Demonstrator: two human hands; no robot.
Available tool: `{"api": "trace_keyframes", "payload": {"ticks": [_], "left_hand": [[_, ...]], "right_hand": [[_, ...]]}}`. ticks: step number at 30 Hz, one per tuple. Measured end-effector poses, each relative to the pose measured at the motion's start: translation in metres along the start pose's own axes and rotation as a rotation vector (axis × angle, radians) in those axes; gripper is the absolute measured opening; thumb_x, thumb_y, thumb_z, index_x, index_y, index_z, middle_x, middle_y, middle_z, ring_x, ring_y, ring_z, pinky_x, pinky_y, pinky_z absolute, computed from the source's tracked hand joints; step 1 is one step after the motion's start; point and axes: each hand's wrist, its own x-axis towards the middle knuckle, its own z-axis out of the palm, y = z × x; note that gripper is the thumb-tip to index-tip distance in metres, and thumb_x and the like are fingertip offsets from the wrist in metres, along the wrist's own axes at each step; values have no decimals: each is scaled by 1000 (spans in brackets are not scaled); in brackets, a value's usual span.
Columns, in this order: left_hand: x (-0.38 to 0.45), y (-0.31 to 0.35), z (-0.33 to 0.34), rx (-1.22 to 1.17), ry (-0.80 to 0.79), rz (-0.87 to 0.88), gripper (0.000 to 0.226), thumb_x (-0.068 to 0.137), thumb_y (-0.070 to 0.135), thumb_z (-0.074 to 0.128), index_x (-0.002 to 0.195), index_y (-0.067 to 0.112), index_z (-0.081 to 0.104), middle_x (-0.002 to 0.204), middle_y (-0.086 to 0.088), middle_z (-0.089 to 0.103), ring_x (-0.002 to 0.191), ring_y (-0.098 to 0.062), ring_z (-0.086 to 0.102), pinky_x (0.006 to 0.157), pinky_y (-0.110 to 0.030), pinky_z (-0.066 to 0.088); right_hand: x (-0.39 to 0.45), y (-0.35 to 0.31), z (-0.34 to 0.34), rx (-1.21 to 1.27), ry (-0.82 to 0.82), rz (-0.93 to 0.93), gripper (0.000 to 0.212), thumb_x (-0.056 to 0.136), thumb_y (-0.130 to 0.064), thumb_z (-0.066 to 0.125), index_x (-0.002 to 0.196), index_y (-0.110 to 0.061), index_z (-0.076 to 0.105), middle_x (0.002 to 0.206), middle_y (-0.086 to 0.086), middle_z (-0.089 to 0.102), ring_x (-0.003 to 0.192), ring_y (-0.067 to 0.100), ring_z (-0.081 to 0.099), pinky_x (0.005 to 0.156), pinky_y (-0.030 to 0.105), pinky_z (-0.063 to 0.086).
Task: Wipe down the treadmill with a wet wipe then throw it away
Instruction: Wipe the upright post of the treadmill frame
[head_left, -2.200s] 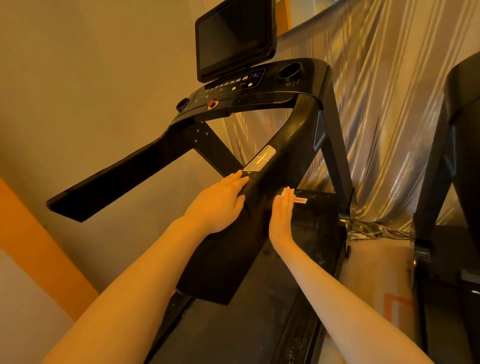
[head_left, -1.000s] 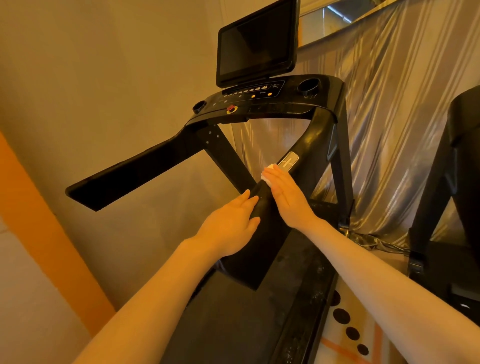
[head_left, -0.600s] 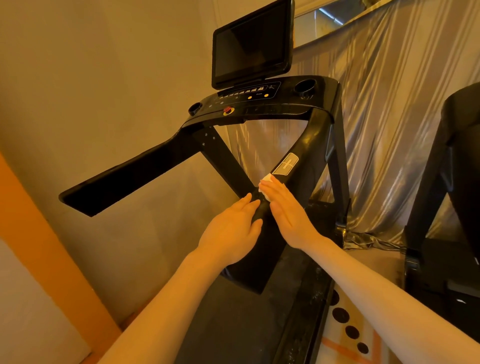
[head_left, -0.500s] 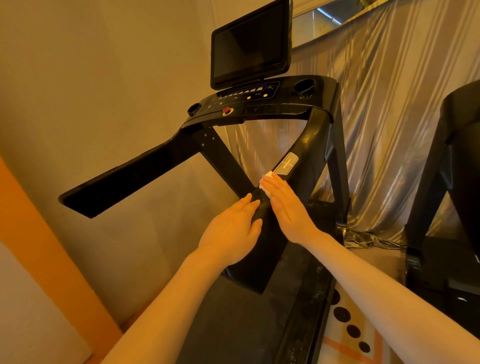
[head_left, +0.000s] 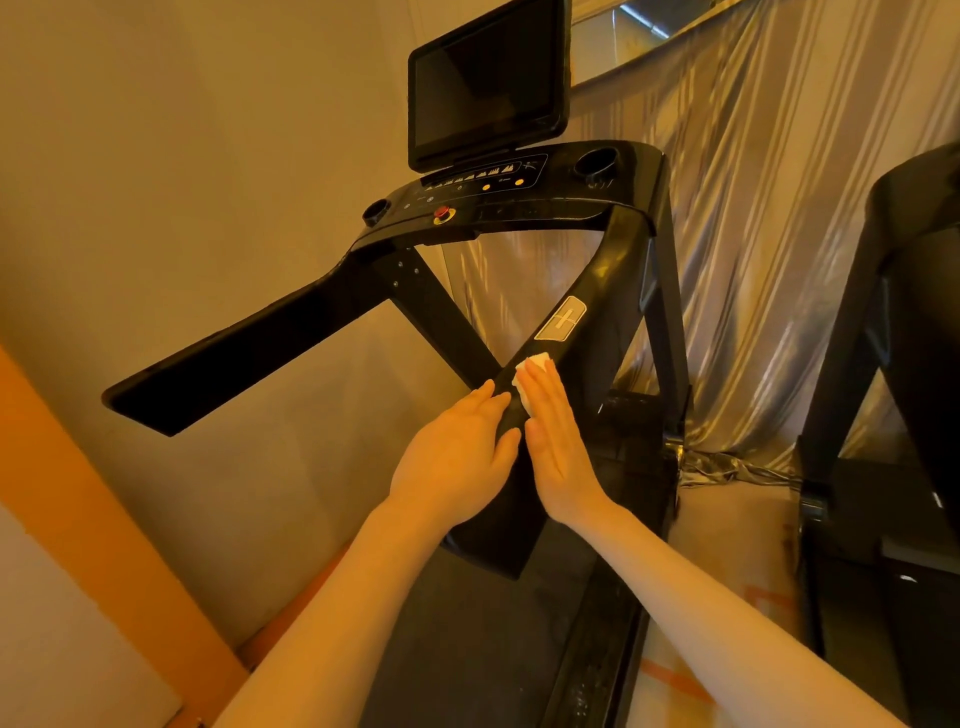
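1. Treadmill (head_left: 613, 244), black, is filling the middle of the view; its left handrail (head_left: 249, 353) is running with its long axis from the console down toward the lower left, ending in a free tip near the wall.
2. Left hand (head_left: 457, 457) is resting palm-down on the left edge of the right handrail (head_left: 587, 301), fingers straight and close together, pointing up along the rail and gripping nothing.
3. Right handrail is slanting from the console down toward the viewer, its long axis lying upper right to lower left; a pale rectangular label (head_left: 561, 326) is sitting on its upper face.
4. Wet wipe (head_left: 530, 370), white and bunched, is lying on the rail just below the label, partly covered by the fingertips.
5. Right hand (head_left: 556, 447) is pressing the wipe flat against the rail, fingers straight and together, aimed up the rail toward the label.
6. Console screen (head_left: 488, 83) is standing dark above the button panel.
7. Silver curtain (head_left: 753, 234) is hanging behind, and a second dark machine (head_left: 909, 364) is standing at the far right.
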Motion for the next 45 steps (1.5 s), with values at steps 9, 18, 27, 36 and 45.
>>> {"api": "trace_keyframes", "payload": {"ticks": [9,18,27,36,45], "left_hand": [[-1,0,1,34,2,7,55,102,40,41,153,29,23,162,9,17,144,-12,28,112,-27,31],[-2,2,2,38,17,1,56,102,41,41,153,30,23,162,9,17,144,-12,29,111,-28,34],[-2,3,1,44,21,1,55,102,40,42,153,30,24,162,9,17,144,-12,29,110,-26,33],[-1,1,3,54,28,-1,55,102,40,41,153,30,24,162,9,18,144,-12,29,110,-26,33],[-1,2,2,60,12,-10,55,102,39,41,153,29,24,162,8,17,144,-13,29,111,-27,32]], "right_hand": [[18,7,2,-1,106,117,55,99,-64,15,149,-43,6,160,-18,-4,150,8,-2,123,43,6],[-24,-7,16,131,98,156,66,98,-63,21,154,-33,0,160,-24,-6,149,2,1,119,21,6],[-1,4,15,102,178,345,54,94,-65,17,142,-53,-6,155,-29,-13,148,1,-9,123,34,0],[-27,2,21,104,160,330,52,100,-50,22,146,-47,-2,162,-16,-8,148,1,-6,121,24,2],[-34,5,23,148,160,500,57,94,-59,19,143,-51,-9,161,-17,-13,147,1,-9,123,36,3]]}}
